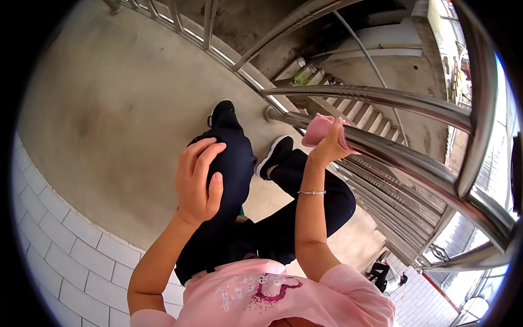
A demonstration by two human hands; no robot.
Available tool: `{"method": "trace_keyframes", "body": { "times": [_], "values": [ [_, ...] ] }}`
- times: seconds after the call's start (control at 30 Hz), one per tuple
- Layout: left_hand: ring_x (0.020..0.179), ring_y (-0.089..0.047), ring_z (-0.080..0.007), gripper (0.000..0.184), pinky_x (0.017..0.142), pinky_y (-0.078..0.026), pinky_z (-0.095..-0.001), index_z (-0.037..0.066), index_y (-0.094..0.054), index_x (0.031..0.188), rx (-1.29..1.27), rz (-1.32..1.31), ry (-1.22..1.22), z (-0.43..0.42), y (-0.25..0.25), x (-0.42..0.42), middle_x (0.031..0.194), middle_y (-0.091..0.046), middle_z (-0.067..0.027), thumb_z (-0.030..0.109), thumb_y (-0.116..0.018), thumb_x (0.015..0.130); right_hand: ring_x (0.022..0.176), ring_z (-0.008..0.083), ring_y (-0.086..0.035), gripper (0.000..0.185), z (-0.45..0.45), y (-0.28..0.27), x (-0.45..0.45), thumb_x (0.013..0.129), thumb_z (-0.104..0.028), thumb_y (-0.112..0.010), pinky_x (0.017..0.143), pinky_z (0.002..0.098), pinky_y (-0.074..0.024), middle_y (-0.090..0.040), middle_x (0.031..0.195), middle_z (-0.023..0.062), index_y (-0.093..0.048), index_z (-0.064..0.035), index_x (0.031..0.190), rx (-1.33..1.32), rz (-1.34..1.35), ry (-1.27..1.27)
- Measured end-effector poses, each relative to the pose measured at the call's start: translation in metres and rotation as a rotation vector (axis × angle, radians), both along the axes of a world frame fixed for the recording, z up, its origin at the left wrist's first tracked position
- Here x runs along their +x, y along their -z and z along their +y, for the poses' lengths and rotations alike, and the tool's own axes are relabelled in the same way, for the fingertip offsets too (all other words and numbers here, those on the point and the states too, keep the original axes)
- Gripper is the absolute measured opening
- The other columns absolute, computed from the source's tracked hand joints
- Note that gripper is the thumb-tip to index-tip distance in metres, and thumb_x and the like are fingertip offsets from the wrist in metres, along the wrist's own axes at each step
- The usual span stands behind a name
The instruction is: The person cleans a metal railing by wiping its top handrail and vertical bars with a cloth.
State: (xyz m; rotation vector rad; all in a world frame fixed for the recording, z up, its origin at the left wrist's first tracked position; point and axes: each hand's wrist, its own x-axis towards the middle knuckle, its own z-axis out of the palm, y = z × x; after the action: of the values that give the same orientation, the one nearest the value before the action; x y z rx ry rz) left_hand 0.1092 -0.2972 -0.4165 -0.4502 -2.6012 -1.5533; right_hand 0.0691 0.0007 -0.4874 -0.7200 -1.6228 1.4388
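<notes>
My right hand [328, 146] grips a pink cloth [318, 129], which is wrapped against a metal rail [376, 146] of the railing. A thin silvery bracelet [312, 192] circles that wrist. My left hand [199, 180] hangs over my dark-trousered left knee [231, 158], its fingers loosely curved and apart, with nothing held. Whether its fingertips touch the trousers I cannot tell. The cloth hides the part of the rail beneath it, and its far side is out of sight.
Shiny upper rails [376, 98] and a thick post [479, 98] stand at the right. Beyond them, concrete stairs [362, 114] descend. A white tiled wall [71, 250] is at the left. My black shoes [278, 155] rest on the concrete floor [125, 109]. Another person [388, 277] is farther off, lower right.
</notes>
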Motion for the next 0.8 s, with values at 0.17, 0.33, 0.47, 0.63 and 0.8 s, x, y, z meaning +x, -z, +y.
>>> {"method": "trace_keyframes", "body": {
  "times": [0.17, 0.33, 0.47, 0.63, 0.8],
  "values": [
    [0.104, -0.055, -0.0343, 0.038, 0.091, -0.045, -0.0414, 0.000, -0.059, 0.118, 0.016, -0.037, -0.014, -0.002, 0.002, -0.004, 0.119, -0.057, -0.0186, 0.019, -0.048, 0.087, 0.088, 0.0142, -0.062, 0.021, -0.005, 0.033, 0.001, 0.082, -0.004, -0.071, 0.084, 0.0290, -0.0506, -0.067, 0.096, 0.0075, -0.062, 0.0008, 0.100, -0.055, -0.136, 0.003],
    [0.102, -0.055, -0.0333, 0.039, 0.088, -0.046, -0.0404, 0.000, -0.060, 0.116, 0.016, -0.039, -0.011, -0.007, 0.006, -0.006, 0.118, -0.058, -0.0181, 0.021, -0.049, 0.085, 0.091, 0.0143, -0.062, 0.025, -0.006, 0.104, 0.004, 0.079, -0.007, -0.077, 0.083, 0.0299, -0.0508, -0.066, 0.102, 0.0044, -0.064, -0.0024, 0.100, -0.212, -0.180, -0.021],
    [0.102, -0.055, -0.0335, 0.040, 0.087, -0.046, -0.0404, -0.001, -0.060, 0.115, 0.012, -0.050, -0.024, -0.012, 0.006, -0.009, 0.118, -0.057, -0.0192, 0.022, -0.048, 0.085, 0.095, 0.0146, -0.062, 0.035, 0.011, 0.176, 0.018, 0.076, -0.009, -0.081, 0.089, 0.0296, -0.0484, -0.067, 0.106, 0.0060, -0.065, -0.0019, 0.106, -0.284, -0.346, -0.074],
    [0.103, -0.055, -0.0347, 0.040, 0.089, -0.046, -0.0413, -0.002, -0.059, 0.115, 0.019, -0.070, -0.034, -0.017, 0.005, -0.010, 0.118, -0.057, -0.0201, 0.023, -0.048, 0.086, 0.102, 0.0170, -0.061, 0.042, 0.024, 0.199, 0.023, 0.073, -0.006, -0.082, 0.093, 0.0314, -0.0483, -0.065, 0.112, 0.0078, -0.062, -0.0013, 0.109, -0.199, -0.494, -0.134],
    [0.104, -0.055, -0.0354, 0.040, 0.090, -0.045, -0.0419, -0.003, -0.058, 0.117, 0.024, -0.045, -0.048, -0.021, 0.006, -0.009, 0.119, -0.057, -0.0203, 0.023, -0.047, 0.088, 0.103, 0.0141, -0.058, 0.041, 0.026, 0.160, 0.024, 0.075, -0.002, -0.080, 0.097, 0.0293, -0.0430, -0.063, 0.115, 0.0078, -0.062, -0.0003, 0.111, -0.334, -0.427, -0.401]
  ]
}}
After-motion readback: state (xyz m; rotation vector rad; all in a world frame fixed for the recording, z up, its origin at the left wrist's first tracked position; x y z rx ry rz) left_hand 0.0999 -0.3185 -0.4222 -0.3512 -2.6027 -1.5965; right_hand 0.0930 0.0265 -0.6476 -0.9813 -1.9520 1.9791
